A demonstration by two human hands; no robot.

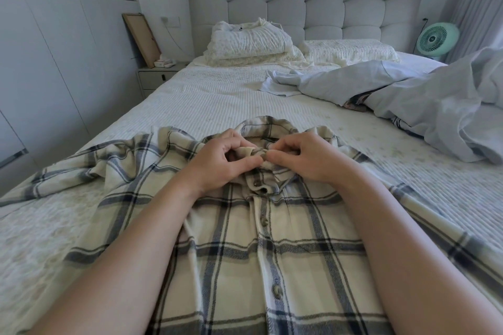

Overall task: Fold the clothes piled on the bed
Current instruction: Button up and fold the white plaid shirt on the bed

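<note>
We stand at the foot of the bed (pixel 206 95), its ribbed white cover running up to two pillows at a grey tufted headboard (pixel 304 5). A pale blue duvet (pixel 424 100) lies bunched at the right. Our plaid shirt (pixel 245 239) lies front-up on the near end of the bed, placket buttoned, left sleeve spread outward. Our left hand (pixel 226 160) and right hand (pixel 307 158) meet at the collar, fingers curled, each pinching the shirt's neck opening.

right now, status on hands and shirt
Left hand and right hand pinching plaid shirt at collar. Shirt flat, unfolded. Nothing blocking.
</note>
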